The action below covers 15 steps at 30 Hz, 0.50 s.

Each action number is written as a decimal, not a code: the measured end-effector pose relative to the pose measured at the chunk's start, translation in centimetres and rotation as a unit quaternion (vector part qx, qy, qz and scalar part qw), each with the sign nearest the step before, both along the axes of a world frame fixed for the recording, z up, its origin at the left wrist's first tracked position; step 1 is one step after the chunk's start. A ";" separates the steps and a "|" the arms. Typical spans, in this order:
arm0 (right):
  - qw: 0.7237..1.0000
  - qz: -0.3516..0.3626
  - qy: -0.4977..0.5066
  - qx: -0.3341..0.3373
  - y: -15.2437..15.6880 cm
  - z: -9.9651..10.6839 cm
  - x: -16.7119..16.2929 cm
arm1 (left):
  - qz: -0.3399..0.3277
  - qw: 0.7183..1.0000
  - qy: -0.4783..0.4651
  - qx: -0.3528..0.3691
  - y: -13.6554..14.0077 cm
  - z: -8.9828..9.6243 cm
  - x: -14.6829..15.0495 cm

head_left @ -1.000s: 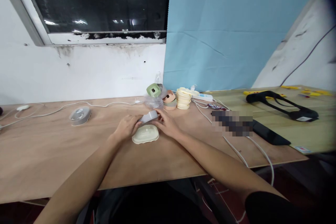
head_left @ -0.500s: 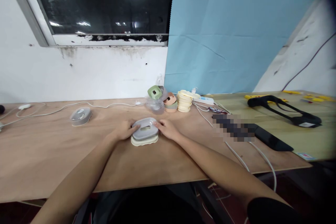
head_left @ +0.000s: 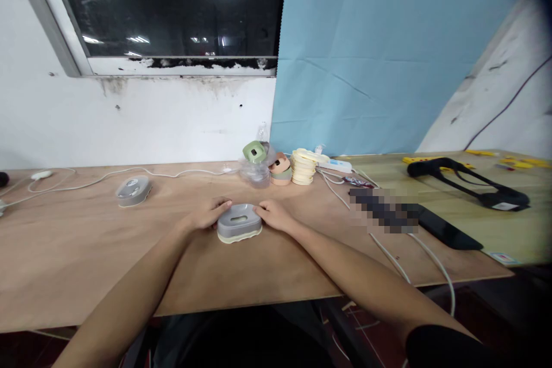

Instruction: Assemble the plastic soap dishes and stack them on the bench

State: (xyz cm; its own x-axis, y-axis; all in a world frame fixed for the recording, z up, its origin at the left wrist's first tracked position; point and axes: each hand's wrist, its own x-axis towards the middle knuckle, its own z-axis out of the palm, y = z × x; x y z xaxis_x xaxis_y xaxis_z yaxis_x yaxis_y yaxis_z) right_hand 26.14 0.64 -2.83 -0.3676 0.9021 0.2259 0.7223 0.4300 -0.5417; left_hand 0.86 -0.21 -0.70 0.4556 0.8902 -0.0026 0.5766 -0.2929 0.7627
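Observation:
A grey, rounded plastic cover with an oval slot in its top (head_left: 241, 214), like that of a small tissue box, sits level over a cream wavy-edged base (head_left: 239, 238) on the table. At its left side my left hand (head_left: 210, 214) is closed on the cover, thumb along the upper edge. My right hand (head_left: 276, 215) grips the opposite side, its thumb near the top right corner. Fingers behind the cover are partly hidden. To the left stands a similar grey box (head_left: 133, 191) with a pale base.
Toward the wall are a green slotted cover (head_left: 254, 151), clear plastic pieces (head_left: 257, 177), orange-pink covers (head_left: 280, 164) and a stack of cream bases (head_left: 303, 168). White cables (head_left: 390, 256), a black flat device (head_left: 448, 227) and a black strap-like frame (head_left: 468, 181) lie to the right.
The grey cover has come down from a tilt, with a gap above the cream base, to sit level on it. Both hands still hold its sides.

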 end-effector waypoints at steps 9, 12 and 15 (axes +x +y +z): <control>0.998 -0.051 -0.007 0.019 0.5 0.2 1.0 | 0.015 0.993 0.043 0.111 0.5 -0.8 0.3; 0.999 -0.033 -0.016 0.027 0.7 -0.1 1.1 | 0.018 0.989 0.071 0.130 0.5 -1.1 0.3; 0.999 -0.018 -0.026 0.027 0.9 -0.4 1.1 | 0.011 0.985 0.089 0.145 0.6 -1.4 0.1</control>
